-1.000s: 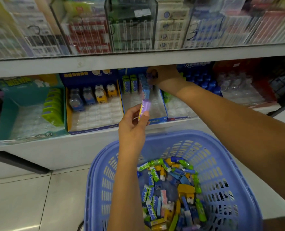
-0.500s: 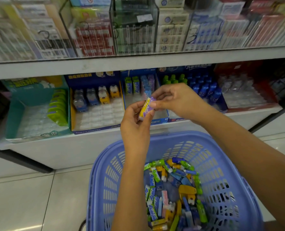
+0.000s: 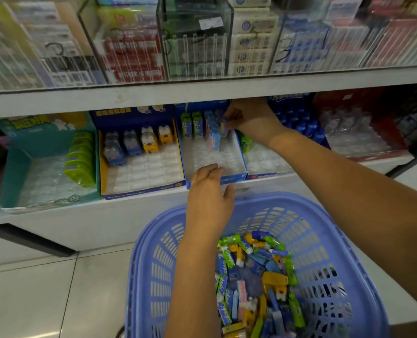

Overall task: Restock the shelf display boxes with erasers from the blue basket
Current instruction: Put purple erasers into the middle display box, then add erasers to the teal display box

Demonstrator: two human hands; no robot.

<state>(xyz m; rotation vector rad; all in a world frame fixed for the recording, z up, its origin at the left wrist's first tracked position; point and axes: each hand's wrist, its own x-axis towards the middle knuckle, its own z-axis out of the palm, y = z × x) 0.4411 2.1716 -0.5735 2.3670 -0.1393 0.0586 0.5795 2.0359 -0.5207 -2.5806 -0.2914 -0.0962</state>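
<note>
A blue basket below me holds several wrapped erasers in green, blue, yellow and pink. On the lower shelf stands a blue display box with green and blue-pink erasers upright at its back. My right hand reaches into the back right of that box and pinches a purple eraser among the standing ones. My left hand hovers over the box's front edge, fingers loosely spread, holding nothing.
Left of it sits a blue-and-yellow box with animal-shaped erasers and a teal box with green items. Right are a box of blue bottles and a red box. Acrylic cases fill the upper shelf. Tiled floor lies lower left.
The purple eraser passed from my left hand to my right, which carried it up into the back of the blue display box. My left hand is now free near the box front.
</note>
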